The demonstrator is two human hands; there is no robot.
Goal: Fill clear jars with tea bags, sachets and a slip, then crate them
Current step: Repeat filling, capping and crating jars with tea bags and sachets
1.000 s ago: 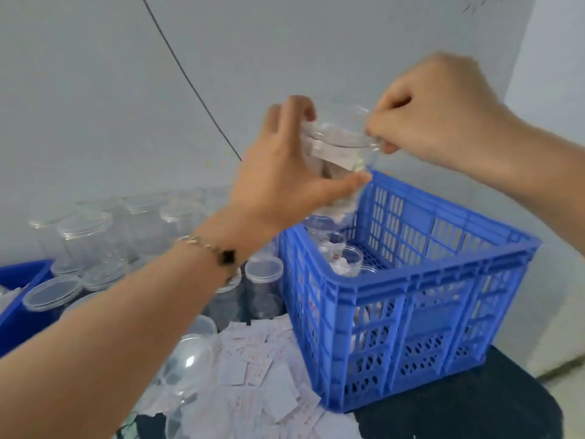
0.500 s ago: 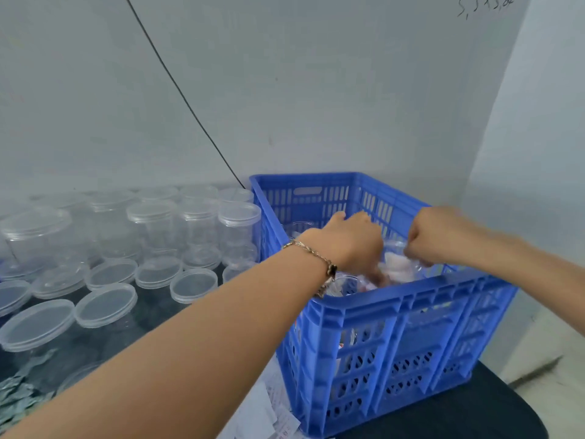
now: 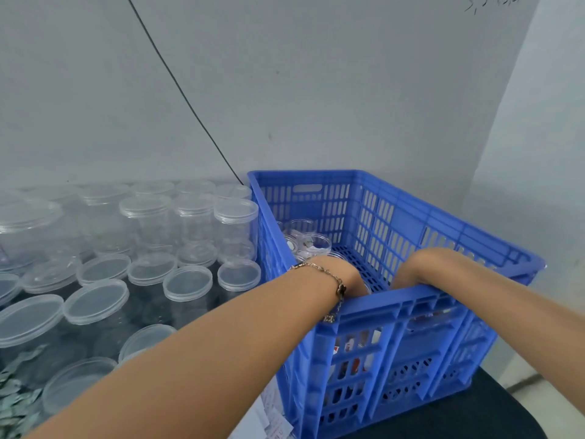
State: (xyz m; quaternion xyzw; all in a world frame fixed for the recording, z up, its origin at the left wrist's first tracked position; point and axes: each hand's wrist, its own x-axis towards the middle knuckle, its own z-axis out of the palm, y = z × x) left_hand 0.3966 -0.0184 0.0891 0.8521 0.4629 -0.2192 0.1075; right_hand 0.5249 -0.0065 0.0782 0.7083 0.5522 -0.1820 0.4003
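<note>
Reaching over the near wall of the blue crate, both hands are hiding their grips, presumably lowering a light, slippery, rigid jar best clasped around its sides.

Two bare forearms enter from the lower edge, with no sleeves showing on either. The left wrist wears a thin gold-coloured chain bracelet made of small links, with a dark, clover-shaped charm set in it and a short loose end of chain dangling below the wrist. The right forearm carries no jewellery or watch. The left hand and right hand are only partly visible.
</note>
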